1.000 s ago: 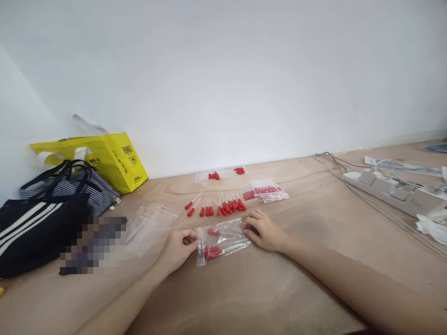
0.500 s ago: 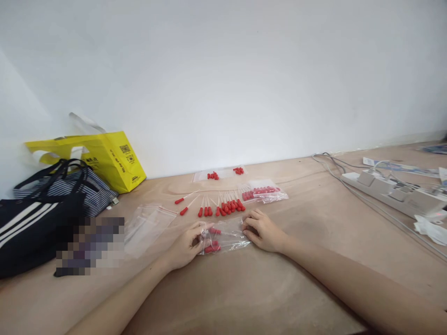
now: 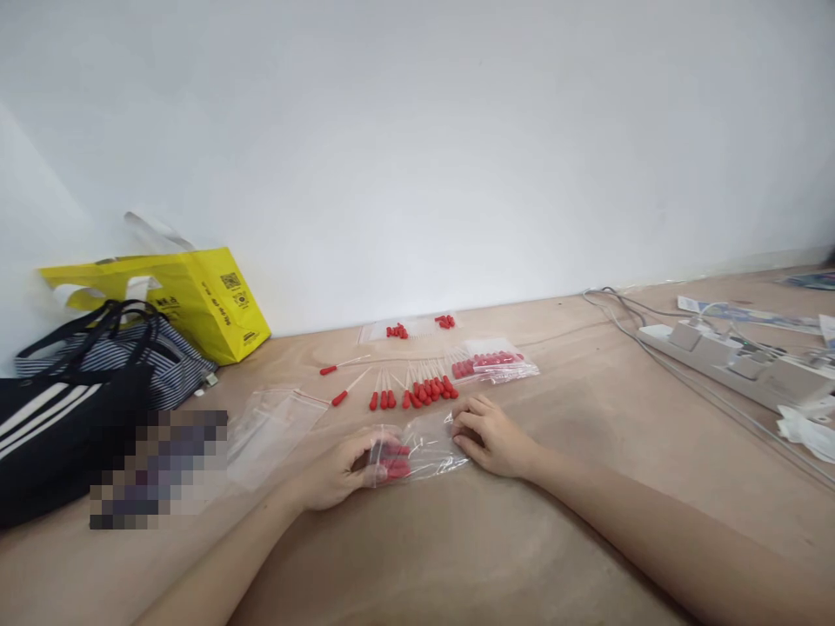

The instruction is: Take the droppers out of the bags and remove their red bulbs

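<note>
A clear plastic bag (image 3: 434,450) lies flat in front of me with several droppers, their red rubber bulbs (image 3: 397,469) near its left end. My left hand (image 3: 343,469) has its fingertips in the mouth of the bag, closed around the bulbs. At the other end, my right hand (image 3: 490,437) pinches the bag's edge with curled fingers. Just beyond lies a row of loose red-bulbed droppers (image 3: 427,389), stems pointing away. Two more droppers (image 3: 340,398) lie apart to the left. A filled bag of droppers (image 3: 499,361) rests behind my right hand.
Flat zip bags (image 3: 277,426) lie left of my left hand. Farther back is another bag with red bulbs (image 3: 397,331). A yellow bag (image 3: 215,304) and a dark bag (image 3: 71,435) stand left. At right sit a power strip (image 3: 731,363) and cables (image 3: 658,356).
My left hand has pushed a little farther into the bag's mouth, and the red bulbs there now sit closer together. My right hand keeps its place at the other end.
</note>
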The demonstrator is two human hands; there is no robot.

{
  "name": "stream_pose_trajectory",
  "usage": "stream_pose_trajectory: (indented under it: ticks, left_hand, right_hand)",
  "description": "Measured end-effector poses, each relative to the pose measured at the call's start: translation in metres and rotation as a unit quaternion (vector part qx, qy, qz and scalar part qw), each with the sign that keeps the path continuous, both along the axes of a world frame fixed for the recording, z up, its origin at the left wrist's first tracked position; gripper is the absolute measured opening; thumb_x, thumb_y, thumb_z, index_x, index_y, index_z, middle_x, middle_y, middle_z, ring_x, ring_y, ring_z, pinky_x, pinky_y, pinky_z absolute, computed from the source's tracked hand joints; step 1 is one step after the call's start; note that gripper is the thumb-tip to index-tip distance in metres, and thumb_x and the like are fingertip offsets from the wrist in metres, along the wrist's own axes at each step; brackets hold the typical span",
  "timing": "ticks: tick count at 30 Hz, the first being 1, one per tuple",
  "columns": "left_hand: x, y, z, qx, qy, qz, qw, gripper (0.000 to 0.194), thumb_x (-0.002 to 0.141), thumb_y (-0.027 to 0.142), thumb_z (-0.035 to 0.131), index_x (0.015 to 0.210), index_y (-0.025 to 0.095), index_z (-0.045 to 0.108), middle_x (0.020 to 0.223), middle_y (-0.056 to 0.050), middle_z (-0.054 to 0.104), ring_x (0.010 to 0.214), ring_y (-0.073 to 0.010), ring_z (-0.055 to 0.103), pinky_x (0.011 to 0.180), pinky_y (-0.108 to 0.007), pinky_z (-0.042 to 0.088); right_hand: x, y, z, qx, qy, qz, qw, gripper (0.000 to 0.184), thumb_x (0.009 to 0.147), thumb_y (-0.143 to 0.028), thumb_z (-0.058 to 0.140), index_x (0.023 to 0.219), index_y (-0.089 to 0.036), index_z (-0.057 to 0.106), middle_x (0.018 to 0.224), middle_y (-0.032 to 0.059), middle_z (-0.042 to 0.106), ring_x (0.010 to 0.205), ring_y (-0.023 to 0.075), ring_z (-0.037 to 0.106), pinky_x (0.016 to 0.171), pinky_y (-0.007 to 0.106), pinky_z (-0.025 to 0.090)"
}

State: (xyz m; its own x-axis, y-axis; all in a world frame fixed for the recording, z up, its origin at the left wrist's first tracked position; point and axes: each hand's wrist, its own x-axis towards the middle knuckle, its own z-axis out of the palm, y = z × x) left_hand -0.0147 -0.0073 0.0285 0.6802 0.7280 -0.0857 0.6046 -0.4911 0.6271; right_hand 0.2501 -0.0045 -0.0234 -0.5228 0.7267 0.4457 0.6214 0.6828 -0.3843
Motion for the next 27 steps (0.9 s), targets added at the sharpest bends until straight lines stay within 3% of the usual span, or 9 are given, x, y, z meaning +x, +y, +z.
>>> stream_pose_trajectory:
  ticks: [4, 9, 13, 16, 19, 24, 27]
  left_hand:
    - [0.000, 0.000, 0.002, -0.002, -0.022, -0.006, 1.000, 0.039, 0.077, 0.039, 0.052, 0.113, 0.024, 0.051, 0.116, -0.004, 0.054, 0.106, -0.0200, 0.048, 0.091, -0.034, 0.037]
    - [0.005, -0.002, -0.004, 0.063, -0.046, -0.033, 0.996, 0.029, 0.087, 0.033, 0.037, 0.101, 0.023, 0.061, 0.106, -0.005, 0.056, 0.098, -0.0150, 0.052, 0.087, -0.028, 0.040]
    - [0.005, -0.002, -0.008, 0.095, -0.009, -0.053, 0.994, 0.030, 0.087, 0.031, 0.036, 0.109, 0.027, 0.057, 0.122, -0.004, 0.048, 0.111, -0.0171, 0.044, 0.094, -0.030, 0.034]
    - [0.005, 0.000, -0.012, 0.119, 0.016, -0.059, 0.991, 0.034, 0.084, 0.032, 0.044, 0.116, 0.028, 0.051, 0.126, -0.003, 0.046, 0.116, -0.0193, 0.041, 0.097, -0.034, 0.032]
    - [0.005, 0.002, -0.020, 0.165, -0.007, -0.031, 0.986, 0.034, 0.082, 0.030, 0.046, 0.115, 0.024, 0.051, 0.117, -0.005, 0.054, 0.109, -0.0188, 0.047, 0.093, -0.033, 0.037]
    - [0.004, 0.003, -0.030, 0.233, -0.053, -0.038, 0.970, 0.030, 0.084, 0.021, 0.040, 0.110, 0.021, 0.055, 0.099, -0.006, 0.060, 0.088, -0.0133, 0.056, 0.077, -0.024, 0.045]
    - [0.004, 0.004, -0.032, 0.251, -0.054, -0.056, 0.965, 0.029, 0.083, 0.022, 0.045, 0.109, 0.023, 0.056, 0.101, -0.005, 0.060, 0.087, -0.0130, 0.058, 0.076, -0.024, 0.046]
  right_hand:
    - [0.000, -0.001, 0.001, -0.005, 0.000, -0.001, 1.000, 0.006, 0.074, -0.016, 0.053, 0.079, -0.020, 0.054, 0.090, 0.0044, 0.054, 0.087, 0.0179, 0.047, 0.077, 0.034, 0.039]
    - [0.000, 0.001, -0.002, 0.010, 0.017, -0.013, 1.000, 0.014, 0.071, -0.014, 0.054, 0.084, -0.019, 0.054, 0.096, 0.0057, 0.052, 0.088, 0.0183, 0.047, 0.080, 0.036, 0.039]
    - [-0.001, 0.001, -0.004, 0.033, 0.038, -0.009, 0.999, 0.024, 0.068, -0.007, 0.052, 0.088, -0.019, 0.055, 0.100, 0.0069, 0.050, 0.093, 0.0192, 0.047, 0.083, 0.036, 0.038]
    - [-0.002, 0.001, -0.004, -0.004, 0.078, 0.008, 0.997, 0.025, 0.070, -0.006, 0.049, 0.090, -0.018, 0.055, 0.098, 0.0068, 0.051, 0.084, 0.0154, 0.051, 0.075, 0.030, 0.042]
    - [-0.003, 0.003, -0.003, -0.062, 0.114, 0.015, 0.991, 0.018, 0.073, -0.007, 0.046, 0.084, -0.018, 0.056, 0.087, 0.0040, 0.055, 0.069, 0.0116, 0.052, 0.063, 0.024, 0.043]
    - [-0.003, 0.006, -0.005, -0.080, 0.125, 0.009, 0.989, 0.020, 0.070, -0.003, 0.045, 0.075, -0.018, 0.057, 0.072, 0.0004, 0.059, 0.070, 0.0129, 0.053, 0.064, 0.023, 0.041]
    - [-0.003, 0.006, -0.005, -0.081, 0.130, -0.003, 0.988, 0.022, 0.068, -0.002, 0.045, 0.074, -0.018, 0.058, 0.072, 0.0001, 0.059, 0.068, 0.0128, 0.052, 0.062, 0.022, 0.040]
